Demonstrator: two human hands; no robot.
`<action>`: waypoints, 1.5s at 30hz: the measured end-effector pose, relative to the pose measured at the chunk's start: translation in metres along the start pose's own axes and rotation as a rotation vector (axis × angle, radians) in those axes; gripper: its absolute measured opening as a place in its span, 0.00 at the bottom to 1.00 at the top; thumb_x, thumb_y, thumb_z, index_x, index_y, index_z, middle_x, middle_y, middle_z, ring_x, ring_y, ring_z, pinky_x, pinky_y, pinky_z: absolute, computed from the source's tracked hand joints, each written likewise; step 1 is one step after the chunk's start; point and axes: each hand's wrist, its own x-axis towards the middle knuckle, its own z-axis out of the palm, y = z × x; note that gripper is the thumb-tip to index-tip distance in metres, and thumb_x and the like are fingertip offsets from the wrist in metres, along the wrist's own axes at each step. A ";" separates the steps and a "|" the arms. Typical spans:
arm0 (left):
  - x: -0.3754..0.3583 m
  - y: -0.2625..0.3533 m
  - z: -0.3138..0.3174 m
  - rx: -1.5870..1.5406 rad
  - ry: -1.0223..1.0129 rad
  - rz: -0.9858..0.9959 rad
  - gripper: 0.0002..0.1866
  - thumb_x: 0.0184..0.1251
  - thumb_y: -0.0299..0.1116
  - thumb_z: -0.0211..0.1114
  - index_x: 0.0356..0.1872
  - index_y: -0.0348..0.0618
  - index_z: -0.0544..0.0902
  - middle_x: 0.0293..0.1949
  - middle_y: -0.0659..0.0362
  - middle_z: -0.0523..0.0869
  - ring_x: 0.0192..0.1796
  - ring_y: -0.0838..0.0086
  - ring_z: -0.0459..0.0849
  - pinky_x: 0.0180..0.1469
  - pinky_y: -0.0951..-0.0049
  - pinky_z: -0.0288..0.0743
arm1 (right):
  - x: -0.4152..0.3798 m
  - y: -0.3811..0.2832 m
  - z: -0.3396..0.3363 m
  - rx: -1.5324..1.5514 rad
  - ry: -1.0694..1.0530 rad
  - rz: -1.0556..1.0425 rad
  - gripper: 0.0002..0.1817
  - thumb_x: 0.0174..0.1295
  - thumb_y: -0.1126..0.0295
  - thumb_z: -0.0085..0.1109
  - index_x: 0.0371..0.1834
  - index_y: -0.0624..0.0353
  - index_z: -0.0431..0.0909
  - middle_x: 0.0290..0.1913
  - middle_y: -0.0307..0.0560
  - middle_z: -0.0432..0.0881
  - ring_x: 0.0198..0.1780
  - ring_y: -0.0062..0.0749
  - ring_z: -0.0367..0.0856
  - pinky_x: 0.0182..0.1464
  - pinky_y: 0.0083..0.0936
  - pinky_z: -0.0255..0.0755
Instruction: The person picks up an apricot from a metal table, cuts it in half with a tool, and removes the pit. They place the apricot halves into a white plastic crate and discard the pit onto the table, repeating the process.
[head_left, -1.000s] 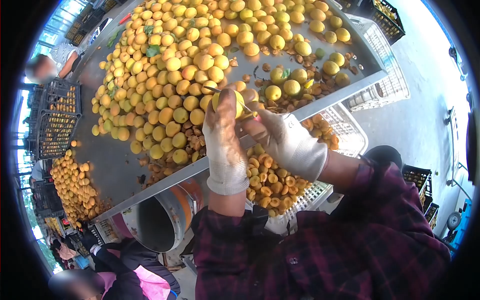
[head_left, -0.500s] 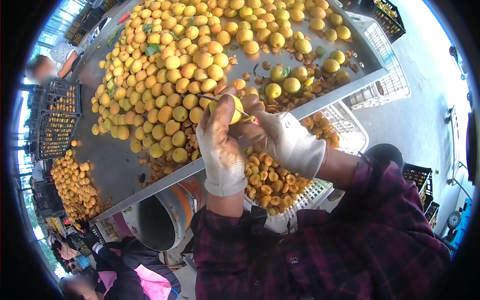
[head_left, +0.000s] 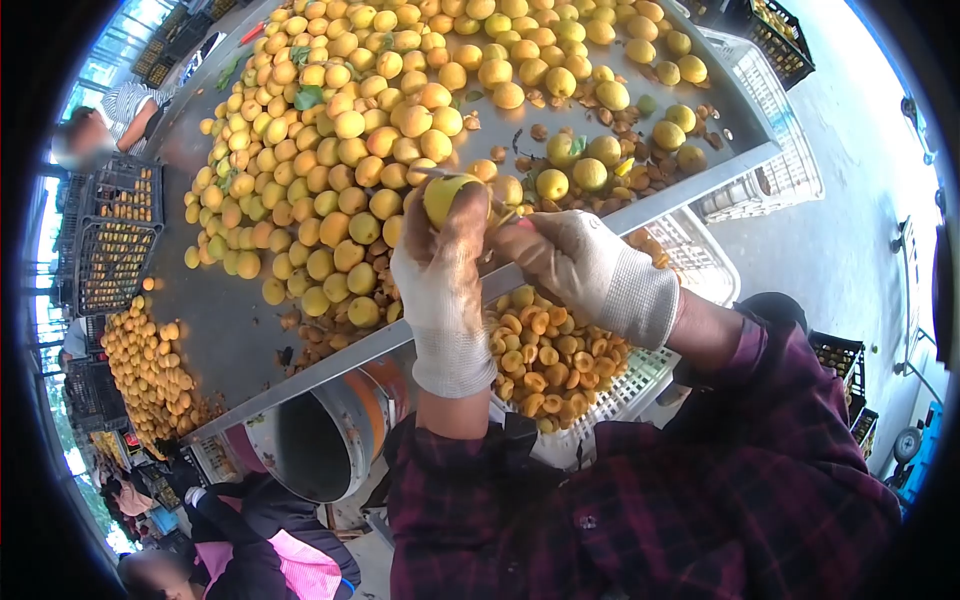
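Note:
Both my hands wear white gloves with stained fingers. A yellow-green apricot [head_left: 447,198] is gripped in my left hand [head_left: 443,280], with the thumb across its near side. My right hand [head_left: 580,262] is closed around a small knife [head_left: 524,225] with a pinkish handle. Its thin blade runs behind the apricot, and a grey tip appears to show at the fruit's upper left. Fingers hide how deep the blade sits. Just below the hands, pitted apricot halves [head_left: 550,365] fill a white plastic crate [head_left: 640,380].
A metal-topped table [head_left: 215,330] with a raised rim holds a large heap of whole apricots [head_left: 330,190] and brown pits [head_left: 625,180]. Under its edge stands a round bucket [head_left: 320,440]. Black crates [head_left: 118,265] stand at left. Other people [head_left: 270,550] are at the left side.
The apricot has turned and shifted slightly up and left in my left hand. My right hand has moved a little to the right with the knife.

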 end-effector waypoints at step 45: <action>0.010 0.020 -0.017 -0.428 0.248 -0.141 0.28 0.79 0.49 0.45 0.57 0.28 0.73 0.57 0.38 0.81 0.52 0.40 0.85 0.60 0.46 0.77 | -0.012 0.000 -0.016 -0.212 -0.135 0.056 0.17 0.69 0.56 0.64 0.44 0.62 0.83 0.30 0.53 0.84 0.34 0.33 0.85 0.40 0.33 0.76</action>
